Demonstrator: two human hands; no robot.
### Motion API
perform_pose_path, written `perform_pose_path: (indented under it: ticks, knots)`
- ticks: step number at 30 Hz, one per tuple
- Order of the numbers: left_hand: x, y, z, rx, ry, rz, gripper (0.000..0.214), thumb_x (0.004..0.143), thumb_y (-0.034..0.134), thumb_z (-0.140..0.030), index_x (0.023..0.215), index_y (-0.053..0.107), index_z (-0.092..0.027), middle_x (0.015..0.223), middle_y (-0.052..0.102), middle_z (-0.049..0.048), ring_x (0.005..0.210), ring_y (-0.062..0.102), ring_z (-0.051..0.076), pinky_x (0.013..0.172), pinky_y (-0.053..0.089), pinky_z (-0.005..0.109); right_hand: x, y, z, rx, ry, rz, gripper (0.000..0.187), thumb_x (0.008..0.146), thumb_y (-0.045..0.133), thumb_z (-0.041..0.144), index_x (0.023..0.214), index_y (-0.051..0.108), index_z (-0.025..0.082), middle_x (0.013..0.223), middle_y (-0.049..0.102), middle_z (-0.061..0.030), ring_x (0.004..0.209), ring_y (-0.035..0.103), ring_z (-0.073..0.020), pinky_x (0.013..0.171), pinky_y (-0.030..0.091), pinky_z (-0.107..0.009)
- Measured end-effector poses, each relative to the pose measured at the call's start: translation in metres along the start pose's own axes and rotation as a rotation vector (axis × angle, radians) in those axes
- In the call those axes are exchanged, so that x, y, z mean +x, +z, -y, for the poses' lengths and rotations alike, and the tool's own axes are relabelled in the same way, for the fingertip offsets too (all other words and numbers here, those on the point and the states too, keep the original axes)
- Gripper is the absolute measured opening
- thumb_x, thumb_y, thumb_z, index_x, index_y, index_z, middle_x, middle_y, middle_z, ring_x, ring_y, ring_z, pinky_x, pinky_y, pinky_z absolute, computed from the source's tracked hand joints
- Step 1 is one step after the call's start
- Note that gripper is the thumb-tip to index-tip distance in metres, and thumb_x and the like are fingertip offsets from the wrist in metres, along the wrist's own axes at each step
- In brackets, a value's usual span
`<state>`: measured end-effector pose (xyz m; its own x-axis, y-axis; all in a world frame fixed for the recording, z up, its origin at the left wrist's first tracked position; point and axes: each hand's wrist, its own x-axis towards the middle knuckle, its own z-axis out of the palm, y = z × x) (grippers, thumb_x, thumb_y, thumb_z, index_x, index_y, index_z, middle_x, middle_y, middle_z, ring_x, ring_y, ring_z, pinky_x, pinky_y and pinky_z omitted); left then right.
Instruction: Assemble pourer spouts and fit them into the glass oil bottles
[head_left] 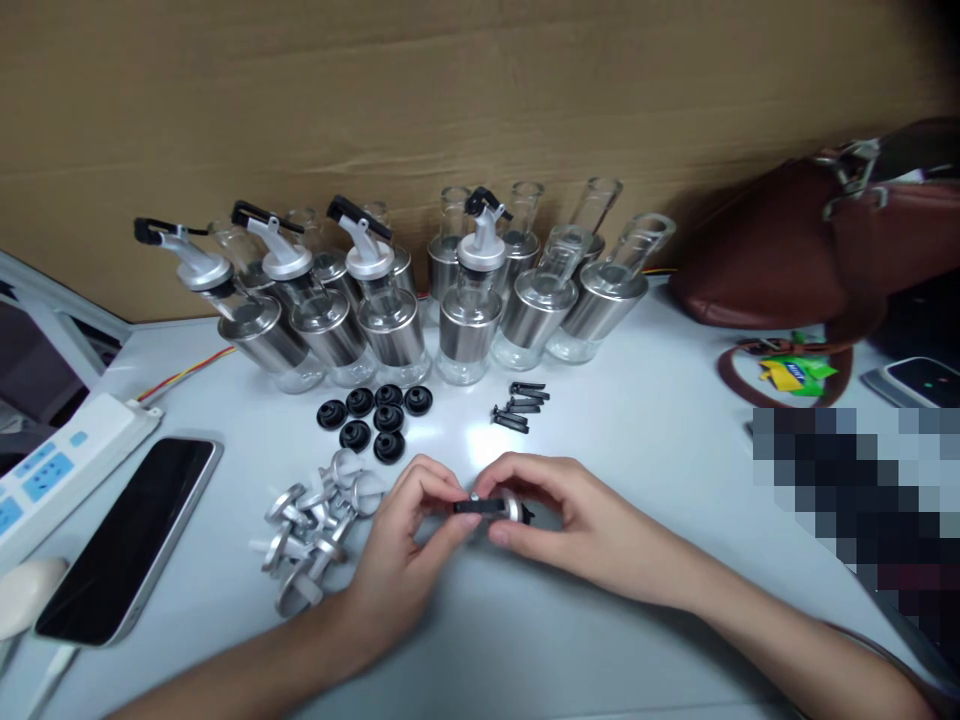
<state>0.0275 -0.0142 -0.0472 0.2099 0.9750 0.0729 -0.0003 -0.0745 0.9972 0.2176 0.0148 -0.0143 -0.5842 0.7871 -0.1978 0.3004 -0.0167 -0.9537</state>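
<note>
Both hands hold one pourer spout [513,507] low over the table's middle, its silver collar toward the right and a black lever cap along its top. My left hand [409,535] pinches the black lever end between thumb and fingers. Around the silver collar, the fingers and thumb of my right hand [559,515] are closed. Left of my left hand lies a heap of silver spout parts [319,535]. Several round black stoppers [388,418] sit beyond it. Several small black lever caps [517,407] lie just past my right hand.
Glass bottles with steel sleeves [470,330] line the cardboard [480,100] at the back; several bear spouts. At left are a phone [127,540] and power strip [71,465]. A brown bag [780,240] and candy wrapper [799,376] lie at right.
</note>
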Motion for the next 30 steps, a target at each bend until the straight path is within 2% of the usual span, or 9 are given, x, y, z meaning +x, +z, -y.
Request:
perform_pose_path:
  ticks: [3,8,12,15,20,25,30]
  knots:
    - [0.0007,-0.0003,-0.0007,0.004,-0.034,0.000,0.015,0.085,0.068,-0.028,0.080,0.057,-0.019,0.080,0.054,-0.0001,0.075,0.056,0.015,0.069,0.045,0.025,-0.0009,-0.0015,0.0016,-0.065,-0.016,-0.027,0.013,0.087,0.059,0.028,0.095,0.062,0.019,0.085,0.061,-0.0013,0.073,0.051,-0.0149,0.065,0.039,-0.026]
    - [0.0015,-0.0008,-0.0032,0.054,-0.099,0.010,0.022,0.077,0.076,-0.032,0.073,0.059,-0.019,0.073,0.057,-0.0008,0.071,0.056,0.016,0.067,0.043,0.026,-0.0036,-0.0034,0.0045,-0.024,-0.038,0.023,0.011,0.092,0.054,0.030,0.097,0.056,0.021,0.092,0.056,-0.0012,0.084,0.052,-0.0161,0.075,0.040,-0.027]
    - [0.0018,0.0014,-0.0045,0.012,-0.170,0.006,0.024,0.071,0.081,-0.030,0.070,0.060,-0.018,0.070,0.060,-0.0016,0.068,0.057,0.014,0.064,0.044,0.024,-0.0064,-0.0027,0.0043,-0.003,0.017,0.078,0.019,0.092,0.055,0.037,0.103,0.049,0.023,0.092,0.049,-0.0002,0.077,0.046,-0.0142,0.065,0.038,-0.024]
    - [0.0014,0.0030,-0.0054,-0.027,-0.195,0.002,0.026,0.068,0.083,-0.029,0.071,0.059,-0.018,0.068,0.061,-0.0022,0.066,0.059,0.013,0.063,0.046,0.023,-0.0066,-0.0022,0.0059,0.004,0.016,0.099,0.018,0.091,0.055,0.036,0.101,0.048,0.023,0.091,0.046,0.0000,0.076,0.043,-0.0137,0.063,0.035,-0.024]
    - [-0.0006,0.0019,-0.0056,-0.001,-0.164,-0.024,0.027,0.066,0.084,-0.029,0.067,0.059,-0.018,0.065,0.061,-0.0024,0.062,0.058,0.012,0.060,0.045,0.021,-0.0055,-0.0016,0.0095,-0.004,0.017,0.110,0.015,0.092,0.050,0.035,0.097,0.046,0.022,0.086,0.046,0.0011,0.071,0.042,-0.0132,0.063,0.034,-0.025]
    - [-0.0017,0.0002,-0.0032,0.028,-0.131,-0.010,0.029,0.066,0.085,-0.033,0.066,0.060,-0.017,0.063,0.062,-0.0017,0.059,0.056,0.012,0.057,0.044,0.022,-0.0056,-0.0003,0.0074,-0.001,-0.003,0.103,0.016,0.093,0.047,0.037,0.098,0.044,0.022,0.089,0.048,-0.0005,0.076,0.046,-0.0148,0.067,0.037,-0.027]
    - [-0.0028,0.0001,0.0008,0.050,-0.111,-0.001,0.032,0.066,0.084,-0.037,0.068,0.059,-0.018,0.064,0.061,-0.0009,0.061,0.057,0.014,0.060,0.046,0.024,-0.0044,0.0022,0.0064,-0.090,-0.001,0.066,0.015,0.094,0.047,0.034,0.086,0.049,0.021,0.077,0.051,0.0021,0.070,0.046,-0.0133,0.064,0.037,-0.025]
